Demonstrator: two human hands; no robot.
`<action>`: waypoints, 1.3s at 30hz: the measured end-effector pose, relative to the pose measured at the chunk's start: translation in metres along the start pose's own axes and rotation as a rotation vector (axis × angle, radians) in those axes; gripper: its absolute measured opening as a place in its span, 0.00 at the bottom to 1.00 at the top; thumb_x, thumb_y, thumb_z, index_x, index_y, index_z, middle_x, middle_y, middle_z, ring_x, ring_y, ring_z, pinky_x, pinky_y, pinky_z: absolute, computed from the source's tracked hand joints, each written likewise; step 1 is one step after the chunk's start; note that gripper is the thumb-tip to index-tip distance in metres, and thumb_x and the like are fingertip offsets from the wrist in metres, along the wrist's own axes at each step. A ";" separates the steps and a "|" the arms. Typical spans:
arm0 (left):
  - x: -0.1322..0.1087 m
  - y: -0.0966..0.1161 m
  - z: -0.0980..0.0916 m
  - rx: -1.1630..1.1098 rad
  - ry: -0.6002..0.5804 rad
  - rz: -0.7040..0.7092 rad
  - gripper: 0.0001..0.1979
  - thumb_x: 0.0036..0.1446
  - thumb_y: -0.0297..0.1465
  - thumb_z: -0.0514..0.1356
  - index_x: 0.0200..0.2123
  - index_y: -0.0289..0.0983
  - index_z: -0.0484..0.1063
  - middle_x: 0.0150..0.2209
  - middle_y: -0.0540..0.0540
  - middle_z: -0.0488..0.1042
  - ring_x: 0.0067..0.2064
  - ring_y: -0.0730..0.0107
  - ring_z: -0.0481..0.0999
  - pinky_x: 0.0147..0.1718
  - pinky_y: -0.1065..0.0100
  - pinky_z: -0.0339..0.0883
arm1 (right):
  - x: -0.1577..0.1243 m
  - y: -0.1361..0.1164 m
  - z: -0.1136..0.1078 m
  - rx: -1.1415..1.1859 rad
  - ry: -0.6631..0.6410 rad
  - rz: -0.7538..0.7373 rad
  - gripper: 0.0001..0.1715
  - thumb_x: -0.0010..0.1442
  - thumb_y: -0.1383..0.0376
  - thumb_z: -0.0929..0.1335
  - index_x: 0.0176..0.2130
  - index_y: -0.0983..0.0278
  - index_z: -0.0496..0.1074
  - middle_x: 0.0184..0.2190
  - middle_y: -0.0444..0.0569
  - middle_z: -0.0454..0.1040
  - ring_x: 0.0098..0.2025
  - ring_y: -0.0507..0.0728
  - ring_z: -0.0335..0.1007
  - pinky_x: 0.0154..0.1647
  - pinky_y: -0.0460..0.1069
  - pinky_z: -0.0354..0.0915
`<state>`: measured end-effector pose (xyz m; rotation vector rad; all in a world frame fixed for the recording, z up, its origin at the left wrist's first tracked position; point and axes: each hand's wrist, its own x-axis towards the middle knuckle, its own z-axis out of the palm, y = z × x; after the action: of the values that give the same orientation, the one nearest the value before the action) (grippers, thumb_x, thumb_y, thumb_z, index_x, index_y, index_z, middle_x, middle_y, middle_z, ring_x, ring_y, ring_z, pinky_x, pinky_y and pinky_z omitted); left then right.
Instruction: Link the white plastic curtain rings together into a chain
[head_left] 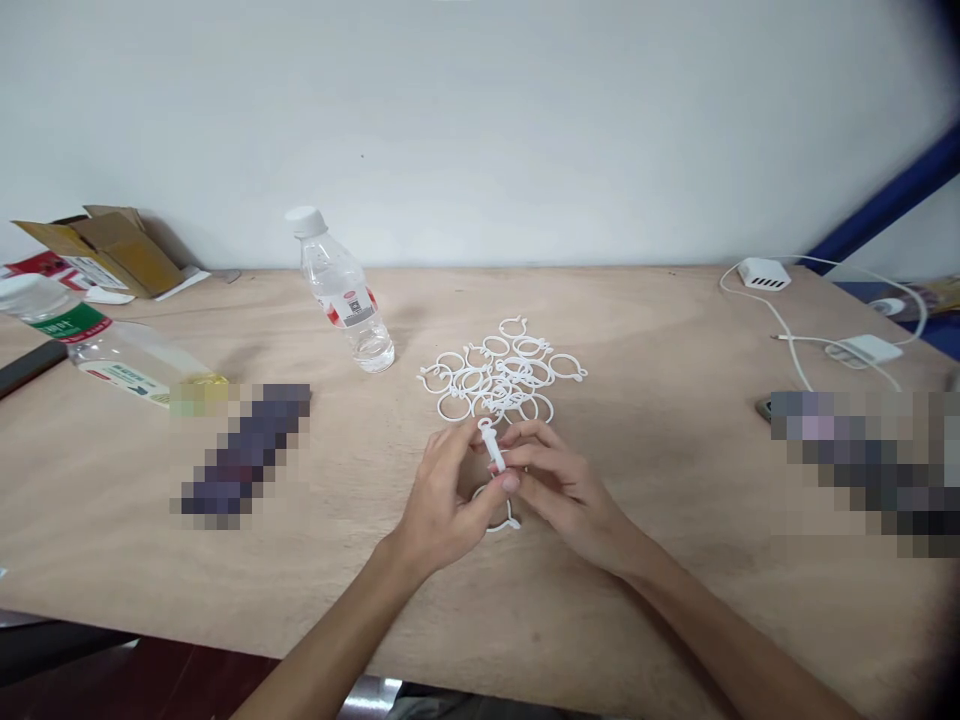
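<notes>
A white plastic curtain ring (492, 447), seen nearly edge-on, is between my two hands. My left hand (442, 495) pinches it from the left, thumb and fingertips closed around its side. From the right, the thumb and fingers of my right hand (574, 495) close on the same ring; its lower part is partly hidden by fingertips. Below the thumbs another white ring (513, 524) shows on the table, partly covered by my left hand. Just beyond my fingers lies a loose pile of similar white rings (501, 380), each with a small eyelet.
A clear water bottle (349, 300) stands behind left. Farther left are a larger bottle (112, 350), an opened cardboard box (120, 255) and a blurred dark object (247, 450). On the right are a white charger (763, 273), cables, a white adapter (866, 350) and a blurred object (825, 430).
</notes>
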<state>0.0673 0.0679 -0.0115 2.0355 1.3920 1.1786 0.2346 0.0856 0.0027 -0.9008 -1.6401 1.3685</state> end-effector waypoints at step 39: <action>0.005 0.008 -0.011 -0.240 -0.168 -0.130 0.16 0.65 0.40 0.50 0.42 0.37 0.72 0.40 0.42 0.76 0.42 0.61 0.73 0.42 0.60 0.65 | 0.004 -0.001 -0.007 0.175 0.147 0.238 0.14 0.56 0.55 0.70 0.30 0.64 0.77 0.21 0.43 0.69 0.23 0.49 0.60 0.20 0.45 0.58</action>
<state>0.0635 0.0677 0.0018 1.8040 1.2197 1.0391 0.2395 0.0916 0.0053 -1.0906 -1.3126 1.5398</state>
